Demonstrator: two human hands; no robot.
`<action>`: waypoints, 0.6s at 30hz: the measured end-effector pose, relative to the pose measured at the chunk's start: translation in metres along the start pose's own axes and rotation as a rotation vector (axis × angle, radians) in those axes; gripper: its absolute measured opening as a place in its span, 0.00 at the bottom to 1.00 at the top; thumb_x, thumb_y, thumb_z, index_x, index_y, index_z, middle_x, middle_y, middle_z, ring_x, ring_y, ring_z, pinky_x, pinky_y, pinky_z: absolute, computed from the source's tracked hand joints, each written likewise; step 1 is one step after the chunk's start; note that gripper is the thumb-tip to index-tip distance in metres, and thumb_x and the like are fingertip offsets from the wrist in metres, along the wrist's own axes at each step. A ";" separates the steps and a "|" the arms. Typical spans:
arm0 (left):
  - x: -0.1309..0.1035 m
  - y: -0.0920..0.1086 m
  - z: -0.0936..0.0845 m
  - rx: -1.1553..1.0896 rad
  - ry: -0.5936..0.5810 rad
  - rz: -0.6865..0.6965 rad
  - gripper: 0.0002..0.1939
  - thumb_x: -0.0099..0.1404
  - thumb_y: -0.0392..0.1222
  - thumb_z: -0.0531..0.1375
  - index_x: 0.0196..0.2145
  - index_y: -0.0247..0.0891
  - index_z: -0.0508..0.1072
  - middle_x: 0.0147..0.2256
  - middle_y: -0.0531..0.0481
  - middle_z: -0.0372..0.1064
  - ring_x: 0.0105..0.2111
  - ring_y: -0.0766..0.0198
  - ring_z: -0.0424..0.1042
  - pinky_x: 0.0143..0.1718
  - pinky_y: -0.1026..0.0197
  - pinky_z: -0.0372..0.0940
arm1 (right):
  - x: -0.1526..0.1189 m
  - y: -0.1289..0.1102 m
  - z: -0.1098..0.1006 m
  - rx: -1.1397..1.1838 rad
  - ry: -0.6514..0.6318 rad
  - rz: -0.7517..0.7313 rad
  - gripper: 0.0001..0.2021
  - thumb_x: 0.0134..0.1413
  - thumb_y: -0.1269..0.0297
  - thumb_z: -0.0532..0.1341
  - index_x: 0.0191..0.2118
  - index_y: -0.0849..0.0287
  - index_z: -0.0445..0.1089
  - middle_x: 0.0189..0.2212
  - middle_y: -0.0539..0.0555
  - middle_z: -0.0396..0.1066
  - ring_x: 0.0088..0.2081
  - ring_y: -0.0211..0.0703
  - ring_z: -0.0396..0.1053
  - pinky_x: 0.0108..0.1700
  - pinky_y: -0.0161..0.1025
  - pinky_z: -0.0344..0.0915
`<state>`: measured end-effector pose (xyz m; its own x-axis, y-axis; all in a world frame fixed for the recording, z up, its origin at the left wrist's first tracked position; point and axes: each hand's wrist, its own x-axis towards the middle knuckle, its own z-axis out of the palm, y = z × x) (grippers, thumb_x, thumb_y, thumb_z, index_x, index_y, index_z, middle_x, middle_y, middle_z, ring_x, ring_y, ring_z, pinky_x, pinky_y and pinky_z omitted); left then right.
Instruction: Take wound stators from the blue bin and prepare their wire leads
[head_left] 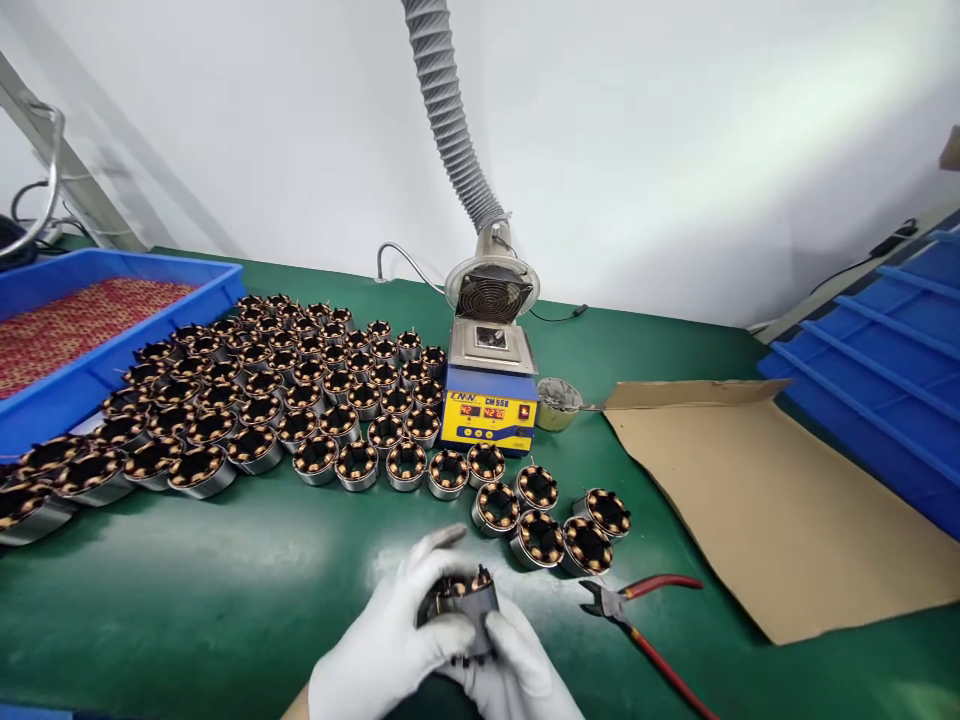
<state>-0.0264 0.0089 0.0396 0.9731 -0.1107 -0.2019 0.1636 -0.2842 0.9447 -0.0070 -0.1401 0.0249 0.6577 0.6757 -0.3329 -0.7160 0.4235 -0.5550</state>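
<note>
Between my two white-gloved hands is a motor stator point(474, 612), a dark metal ring with copper windings and black plastic tabs, held tilted on its side above the green table point(225, 600). My left hand point(409, 620) wraps round its left side, thumb along the front. The fingers of my right hand point(517, 655) press on its lower right edge, partly hidden behind it. Several similar stators point(540, 540) stand just beyond my hands. To the right lie red-handled cutting pliers point(611, 605), their jaws apart.
Many more stators point(262, 385) fill the left of the table beside a blue tray point(225, 280) of small reddish parts. A blue-and-yellow solder pot point(487, 410) stands under an extraction hose point(450, 110). Nearby are a tin point(556, 415), cardboard point(750, 500) and blue crates point(885, 370).
</note>
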 end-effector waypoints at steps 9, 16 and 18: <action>0.005 0.000 0.005 -0.044 0.193 0.037 0.12 0.62 0.44 0.51 0.31 0.43 0.74 0.40 0.47 0.74 0.48 0.53 0.68 0.53 0.50 0.58 | 0.003 -0.001 -0.002 0.115 0.007 0.012 0.21 0.43 0.59 0.69 0.45 0.58 0.71 0.39 0.56 0.74 0.40 0.48 0.71 0.45 0.46 0.64; 0.002 0.001 -0.004 -0.112 0.082 -0.120 0.26 0.52 0.40 0.60 0.50 0.44 0.68 0.54 0.47 0.65 0.56 0.51 0.60 0.57 0.50 0.55 | 0.002 0.005 -0.015 0.248 0.000 0.100 0.17 0.47 0.54 0.65 0.40 0.60 0.73 0.40 0.58 0.74 0.42 0.49 0.70 0.44 0.45 0.64; 0.000 0.000 -0.002 -0.024 -0.073 -0.095 0.43 0.41 0.32 0.65 0.57 0.45 0.61 0.59 0.47 0.57 0.59 0.49 0.55 0.60 0.50 0.49 | 0.003 0.005 -0.016 0.255 0.013 0.087 0.15 0.47 0.55 0.64 0.39 0.58 0.74 0.42 0.56 0.73 0.45 0.49 0.68 0.45 0.44 0.64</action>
<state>-0.0256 0.0105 0.0403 0.9390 -0.1534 -0.3079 0.2591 -0.2737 0.9263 -0.0048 -0.1458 0.0088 0.5926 0.7093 -0.3818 -0.8049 0.5035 -0.3140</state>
